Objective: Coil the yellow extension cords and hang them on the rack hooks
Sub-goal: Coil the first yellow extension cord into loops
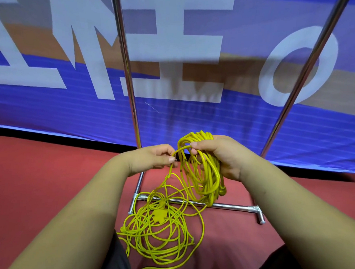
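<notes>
The right hand (223, 158) is wrapped around a bundle of yellow cord (203, 177), its thin round loops hanging below the palm and a plug end dangling at the bundle's right side. The left hand (156, 158), just beside it, pinches a single strand between thumb and fingertips. That strand drops to a loose tangle (158, 237) of the same cord on the red floor (45, 178), with a flat yellow socket block (159, 216) among the loops. Beyond stands the rack (230, 207), made of shiny metal tubes. Behind it hangs a blue banner (49, 105) with big white characters, cropped and unreadable.
</notes>
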### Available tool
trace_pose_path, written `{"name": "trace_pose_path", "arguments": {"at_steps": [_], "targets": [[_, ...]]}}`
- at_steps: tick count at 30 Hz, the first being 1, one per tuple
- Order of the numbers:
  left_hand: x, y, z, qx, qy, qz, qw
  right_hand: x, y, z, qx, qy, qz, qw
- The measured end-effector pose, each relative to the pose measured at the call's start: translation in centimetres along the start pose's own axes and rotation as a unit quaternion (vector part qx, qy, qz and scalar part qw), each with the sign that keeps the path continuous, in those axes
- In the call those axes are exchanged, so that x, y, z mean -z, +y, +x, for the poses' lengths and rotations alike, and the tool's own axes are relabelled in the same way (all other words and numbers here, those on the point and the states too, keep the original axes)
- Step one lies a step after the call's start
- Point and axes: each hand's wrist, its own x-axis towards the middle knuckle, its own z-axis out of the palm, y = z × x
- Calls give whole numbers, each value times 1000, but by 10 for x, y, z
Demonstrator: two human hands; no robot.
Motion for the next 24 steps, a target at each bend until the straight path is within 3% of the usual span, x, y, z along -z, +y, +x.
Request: {"name": "trace_pose_path", "arguments": {"at_steps": [3, 6, 8, 12, 15, 18, 24], "targets": [[-9, -10, 10, 22, -50, -41, 998, 8, 5, -1, 8, 24, 46, 999], [-11, -26, 19, 63, -105, 5, 992, 15, 0, 0, 37, 34, 135, 990], [-10, -32, 23, 74, -100, 18, 992, 20, -4, 2, 54, 47, 161, 984], [7, -35, 31, 65, 35, 159, 984, 29, -2, 7, 68, 72, 128, 987], [15, -32, 34, 27, 153, 163, 974, 31, 0, 9, 53, 86, 99, 990], [17, -16, 34, -46, 265, 222, 937, 31, 2, 8, 26, 85, 80, 993], [7, 13, 30, -201, 285, 300, 888, 25, 7, 15, -23, 39, 60, 997]]}}
